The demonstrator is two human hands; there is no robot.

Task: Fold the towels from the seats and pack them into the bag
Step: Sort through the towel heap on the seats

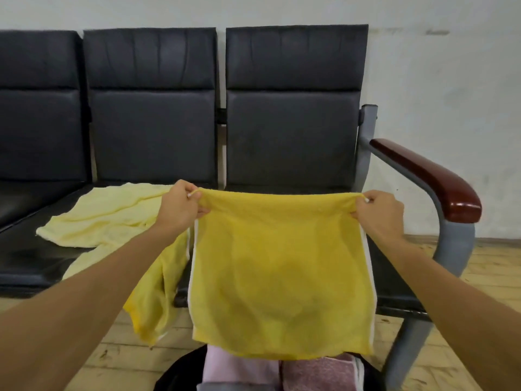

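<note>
Left hand (180, 206) and right hand (380, 214) each pinch a top corner of the yellow towel (282, 266), hanging above the bag (179, 375) at six o'clock; I'd match corners squarely, holding edges taut.

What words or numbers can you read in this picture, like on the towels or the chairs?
None: no words, numbers or signs show anywhere.
The bright yellow towel, pinched by the left hand and right hand, has only plain white stripes.
The pale yellow towel, black seats, black bag and pink towels show no label or print.
</note>
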